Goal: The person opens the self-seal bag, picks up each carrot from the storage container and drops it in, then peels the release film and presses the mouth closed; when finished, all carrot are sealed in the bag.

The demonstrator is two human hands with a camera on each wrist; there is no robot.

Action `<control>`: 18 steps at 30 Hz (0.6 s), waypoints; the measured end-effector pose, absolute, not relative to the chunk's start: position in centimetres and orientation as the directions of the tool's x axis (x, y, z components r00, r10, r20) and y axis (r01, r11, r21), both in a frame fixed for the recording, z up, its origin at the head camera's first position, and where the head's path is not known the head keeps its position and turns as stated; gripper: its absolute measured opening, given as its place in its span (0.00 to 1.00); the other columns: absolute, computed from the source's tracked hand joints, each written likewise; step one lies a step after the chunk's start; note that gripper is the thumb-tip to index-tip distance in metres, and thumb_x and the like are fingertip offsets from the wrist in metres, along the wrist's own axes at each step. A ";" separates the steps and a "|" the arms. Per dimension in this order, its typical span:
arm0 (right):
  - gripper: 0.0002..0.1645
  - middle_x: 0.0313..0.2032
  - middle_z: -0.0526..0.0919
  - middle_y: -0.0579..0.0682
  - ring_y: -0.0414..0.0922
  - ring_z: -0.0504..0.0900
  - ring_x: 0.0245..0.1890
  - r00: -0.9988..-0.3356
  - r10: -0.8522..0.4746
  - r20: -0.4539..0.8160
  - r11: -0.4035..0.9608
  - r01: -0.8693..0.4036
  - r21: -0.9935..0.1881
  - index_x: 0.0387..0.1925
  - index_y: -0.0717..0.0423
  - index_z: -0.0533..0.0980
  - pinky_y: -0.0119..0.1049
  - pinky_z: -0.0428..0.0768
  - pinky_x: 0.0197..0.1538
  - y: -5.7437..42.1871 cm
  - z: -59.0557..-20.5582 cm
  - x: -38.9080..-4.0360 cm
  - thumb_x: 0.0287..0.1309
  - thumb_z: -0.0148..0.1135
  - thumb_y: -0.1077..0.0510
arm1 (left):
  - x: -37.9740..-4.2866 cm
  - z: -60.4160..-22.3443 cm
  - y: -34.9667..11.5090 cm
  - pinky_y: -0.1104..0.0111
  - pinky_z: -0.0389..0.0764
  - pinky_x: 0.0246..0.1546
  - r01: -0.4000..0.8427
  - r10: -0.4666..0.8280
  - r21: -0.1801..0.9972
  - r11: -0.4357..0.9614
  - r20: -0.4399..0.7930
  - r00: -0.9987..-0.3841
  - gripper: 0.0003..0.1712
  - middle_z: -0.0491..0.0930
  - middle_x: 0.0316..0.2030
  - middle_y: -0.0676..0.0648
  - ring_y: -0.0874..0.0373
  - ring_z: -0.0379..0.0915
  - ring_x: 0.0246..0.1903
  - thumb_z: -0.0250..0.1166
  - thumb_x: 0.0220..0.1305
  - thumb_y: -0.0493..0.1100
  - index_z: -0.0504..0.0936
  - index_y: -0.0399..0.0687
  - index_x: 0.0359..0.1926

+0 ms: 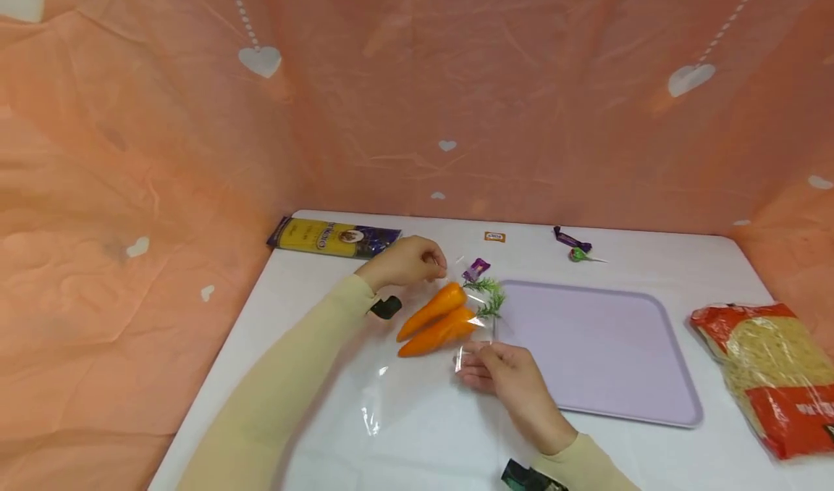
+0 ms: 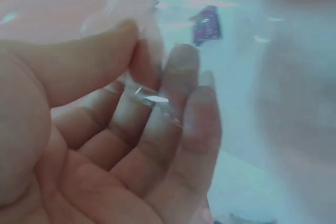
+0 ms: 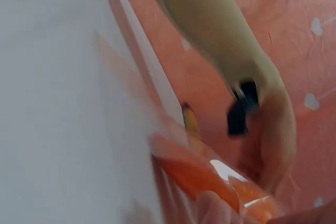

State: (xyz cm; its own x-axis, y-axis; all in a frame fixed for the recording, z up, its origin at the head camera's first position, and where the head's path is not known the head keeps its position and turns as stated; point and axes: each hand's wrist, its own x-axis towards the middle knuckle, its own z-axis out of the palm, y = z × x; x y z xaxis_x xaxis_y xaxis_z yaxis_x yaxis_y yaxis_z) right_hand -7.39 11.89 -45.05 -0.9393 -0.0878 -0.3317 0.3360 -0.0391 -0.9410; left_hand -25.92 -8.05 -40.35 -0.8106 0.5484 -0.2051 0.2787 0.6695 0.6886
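Observation:
Two orange carrots with feathery green tops lie in a clear plastic bag, side by side, tips toward the lower left. My left hand pinches the far edge of the bag; in the left wrist view the film runs between thumb and fingers. On the near side, my right hand grips another bit of the bag's edge between thumb and fingers, close to the tray's left side. A purple wrapped candy is just beyond the green tops and shows through the film.
A lilac tray lies right of the carrots. At the far right is a red bag of pasta; a yellow and blue packet sits back left. Along the back lie a small orange packet, a purple wrapped sweet and a lollipop.

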 end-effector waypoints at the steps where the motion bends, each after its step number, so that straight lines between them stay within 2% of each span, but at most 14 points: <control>1: 0.20 0.44 0.88 0.62 0.47 0.90 0.40 -0.944 -0.062 -0.324 -0.018 0.326 -0.945 0.55 0.71 0.79 0.38 0.88 0.46 12.4 -44.8 -7.7 0.75 0.51 0.59 | -25.9 -40.2 -8.4 0.67 0.82 0.37 0.261 0.541 0.710 0.654 -0.197 -0.817 0.08 0.86 0.34 0.48 0.53 0.81 0.35 0.66 0.69 0.48 0.86 0.51 0.42; 5: 0.18 0.43 0.89 0.59 0.46 0.90 0.41 -0.965 0.014 -0.263 0.085 0.263 -0.961 0.51 0.65 0.83 0.35 0.88 0.46 14.6 -44.0 -9.2 0.72 0.58 0.55 | -25.5 -39.9 -9.6 0.63 0.86 0.42 0.175 0.498 0.799 0.575 -0.171 -0.850 0.12 0.86 0.36 0.47 0.50 0.83 0.38 0.66 0.70 0.49 0.86 0.49 0.48; 10: 0.22 0.41 0.91 0.53 0.44 0.89 0.40 -0.990 0.066 -0.125 0.299 0.140 -0.944 0.48 0.55 0.86 0.30 0.87 0.46 16.9 -43.4 -11.1 0.67 0.64 0.43 | -24.5 -40.0 -11.0 0.53 0.86 0.51 0.105 0.446 0.887 0.450 -0.121 -0.887 0.10 0.86 0.40 0.44 0.42 0.84 0.45 0.67 0.69 0.49 0.86 0.50 0.44; 12: 0.22 0.40 0.91 0.51 0.45 0.89 0.40 -0.994 0.079 -0.079 0.342 0.102 -0.934 0.47 0.52 0.86 0.30 0.86 0.45 17.5 -43.2 -11.8 0.65 0.64 0.40 | -23.9 -40.1 -11.4 0.53 0.86 0.52 0.095 0.433 0.911 0.401 -0.097 -0.896 0.12 0.86 0.42 0.41 0.40 0.84 0.47 0.68 0.68 0.50 0.85 0.48 0.45; 18: 0.22 0.42 0.90 0.51 0.44 0.89 0.44 -0.998 0.055 0.015 0.267 0.000 -0.964 0.49 0.52 0.85 0.31 0.87 0.48 18.2 -42.6 -13.4 0.65 0.65 0.41 | -22.4 -39.6 -12.5 0.59 0.86 0.51 0.103 0.390 0.940 0.324 -0.033 -0.920 0.18 0.85 0.46 0.37 0.41 0.84 0.47 0.69 0.67 0.52 0.85 0.43 0.48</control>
State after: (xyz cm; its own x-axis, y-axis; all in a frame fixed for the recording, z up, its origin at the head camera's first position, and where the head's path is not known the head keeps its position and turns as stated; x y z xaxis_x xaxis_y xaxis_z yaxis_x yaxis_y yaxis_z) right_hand -13.39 18.18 -42.57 -0.9984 0.0545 0.0150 0.0001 0.2671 -0.9637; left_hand -22.35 -12.50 -39.60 -0.9204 0.3896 -0.0329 0.1035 0.3239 0.9404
